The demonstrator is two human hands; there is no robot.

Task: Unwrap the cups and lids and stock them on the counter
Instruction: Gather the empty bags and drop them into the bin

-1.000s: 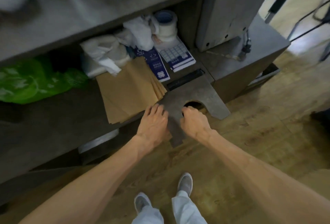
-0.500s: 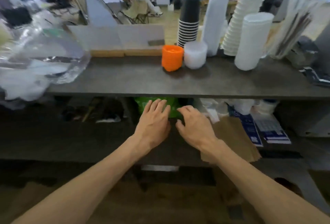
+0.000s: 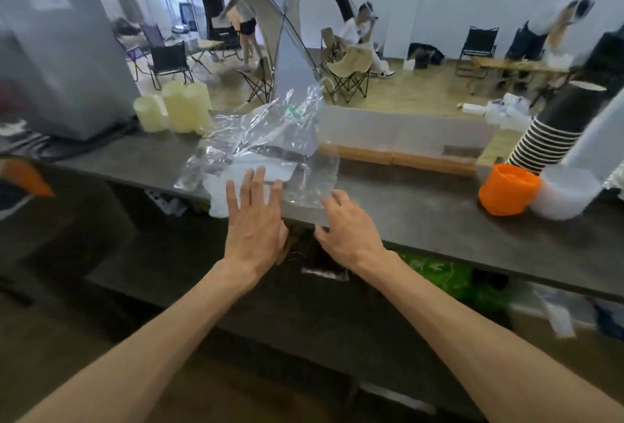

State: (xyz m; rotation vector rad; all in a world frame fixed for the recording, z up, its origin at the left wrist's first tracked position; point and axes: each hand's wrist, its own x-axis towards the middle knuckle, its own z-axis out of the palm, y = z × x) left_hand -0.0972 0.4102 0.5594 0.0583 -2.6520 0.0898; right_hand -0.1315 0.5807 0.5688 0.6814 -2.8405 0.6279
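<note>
Empty wrap is reached for at the bench edge.

The left hand (image 3: pixel 255 227) is held flat with spread fingers at the clear wrap (image 3: pixel 260 156); the right hand (image 3: pixel 347 232) is relaxed beside it, nothing gripped. The wrap must probably be gathered and cleared next. The grey bench (image 3: pixel 422 216) carries yellowish jars (image 3: pixel 175 110), orange cups (image 3: pixel 506 190), white lids (image 3: pixel 565 193) and black cups (image 3: pixel 548 134) far right; folding chairs are seen behind.

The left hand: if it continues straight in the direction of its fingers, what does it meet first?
Probably the crumpled clear plastic wrap on the grey counter; the left hand has its straight fingertips already at the wrap's near edge, though contact is unclear.
</note>
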